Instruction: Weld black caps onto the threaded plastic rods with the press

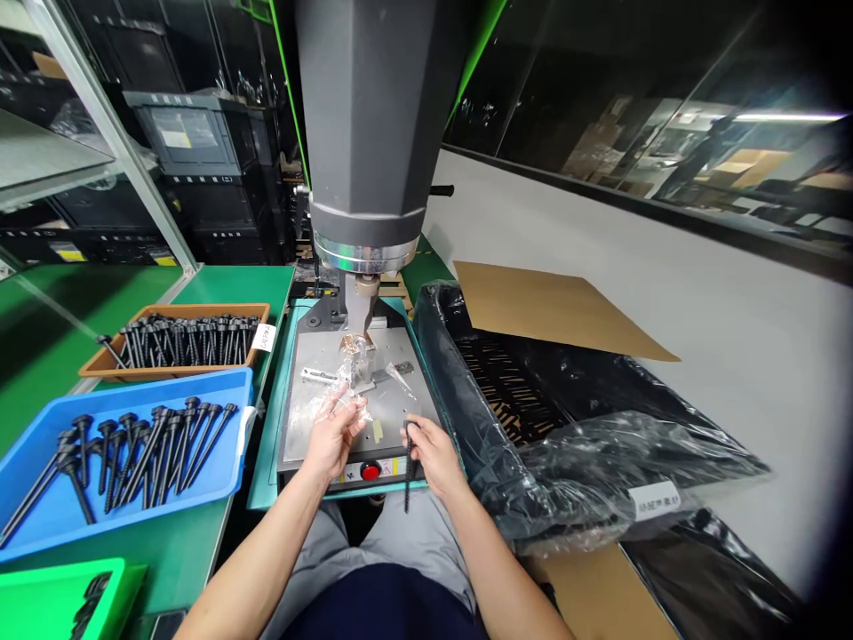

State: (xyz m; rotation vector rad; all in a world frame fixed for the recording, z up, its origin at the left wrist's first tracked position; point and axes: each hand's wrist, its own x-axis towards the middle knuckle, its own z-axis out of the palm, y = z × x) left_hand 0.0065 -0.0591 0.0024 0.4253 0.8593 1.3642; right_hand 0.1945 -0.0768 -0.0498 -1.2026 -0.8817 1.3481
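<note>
My right hand [433,453] pinches the head end of a black plastic screw-like piece [407,484], whose long ribbed shank hangs down in front of the machine base. My left hand [334,437] is over the metal plate [310,351] with its fingers curled at crinkled clear plastic film [363,412]; glare hides exactly how the film sits in them. Just beyond these fingers a small fixture [362,366] stands beneath the machine's pointed metal horn [360,311]. A narrow clear sliver [401,382] lies to its right.
A grey machine head [373,116] hangs above the plate; a red button [370,471] is at the base's front. On the left, an orange tray [179,371], a blue tray [227,462] and a green bin [126,578] hold black pieces. A plastic-lined box [493,462] stands right.
</note>
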